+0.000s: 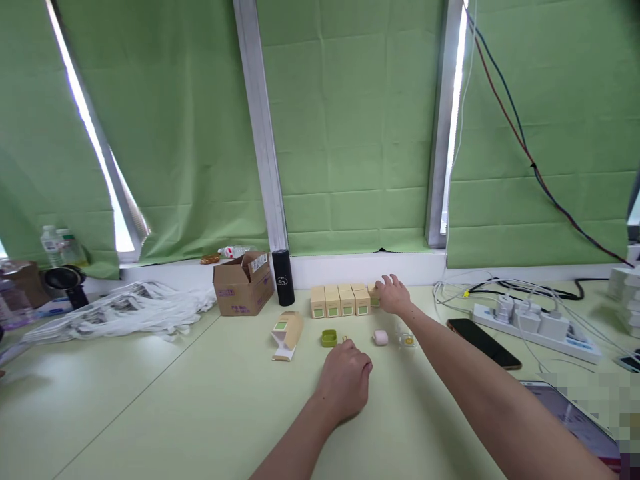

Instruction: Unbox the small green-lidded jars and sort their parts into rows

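Note:
My right hand point(394, 295) reaches to the far side of the table, its fingers closed on a small beige box point(373, 297) at the right end of a row. Several like boxes point(333, 302) with green labels stand in that row. My left hand point(345, 380) rests near the tabletop with curled fingers; what they hold, if anything, is hidden. Just beyond it are a green open case point(329, 338) and a tiny gold-coloured piece. A pale pink earbud case point(381, 337) and a clear item with a yellow centre point(408, 340) lie to the right. An open beige box point(287, 335) lies at left.
An opened cardboard carton point(243, 285) and a black cylinder point(283, 277) stand at the back. White straps point(135, 307) are heaped on the left. At right lie a black phone point(483, 342), a power strip point(537, 328) with chargers and cables, and a tablet-like device point(570, 417).

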Tool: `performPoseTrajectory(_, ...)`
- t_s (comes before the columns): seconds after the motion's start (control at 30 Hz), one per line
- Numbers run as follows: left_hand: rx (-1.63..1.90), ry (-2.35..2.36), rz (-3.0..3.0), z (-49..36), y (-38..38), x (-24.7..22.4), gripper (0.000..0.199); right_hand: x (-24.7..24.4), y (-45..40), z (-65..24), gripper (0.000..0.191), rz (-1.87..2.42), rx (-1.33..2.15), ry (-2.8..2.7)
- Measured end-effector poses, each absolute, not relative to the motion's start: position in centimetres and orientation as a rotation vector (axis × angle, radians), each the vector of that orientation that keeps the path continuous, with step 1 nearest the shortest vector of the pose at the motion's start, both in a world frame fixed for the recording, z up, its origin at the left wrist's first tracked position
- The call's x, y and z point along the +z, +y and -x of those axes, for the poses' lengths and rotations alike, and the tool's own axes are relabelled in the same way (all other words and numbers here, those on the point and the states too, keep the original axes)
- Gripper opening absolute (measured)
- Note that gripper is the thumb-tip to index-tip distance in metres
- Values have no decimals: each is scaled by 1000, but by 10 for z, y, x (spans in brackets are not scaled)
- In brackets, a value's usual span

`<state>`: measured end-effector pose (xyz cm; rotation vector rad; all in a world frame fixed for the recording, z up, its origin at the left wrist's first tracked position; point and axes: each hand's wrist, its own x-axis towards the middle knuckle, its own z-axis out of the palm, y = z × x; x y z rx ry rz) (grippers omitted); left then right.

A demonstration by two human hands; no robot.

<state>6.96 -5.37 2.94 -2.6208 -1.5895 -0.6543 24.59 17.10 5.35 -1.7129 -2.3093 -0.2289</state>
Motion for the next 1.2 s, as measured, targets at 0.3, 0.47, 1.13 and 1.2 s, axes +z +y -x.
performPoseTrajectory(0.3, -720, -1565, 2613, -70, -55, 30, 23, 50, 167, -247, 36, 1760, 58, -2170)
performPoseTrajectory(0.47, -883, -1509, 2533, -66, -52, 25, 19, 53, 163, -255, 33, 1726, 244, -1966)
performPoseTrajectory(1.13, -1600, -1930, 2641, -60, -49, 17, 67, 11, -23, -273, 37, 870, 850, -1760)
performPoseTrajectory(1.2, -1591, -1927, 2723, -62, -50, 17, 70, 3, -24, -273, 40, 864, 880, -1744)
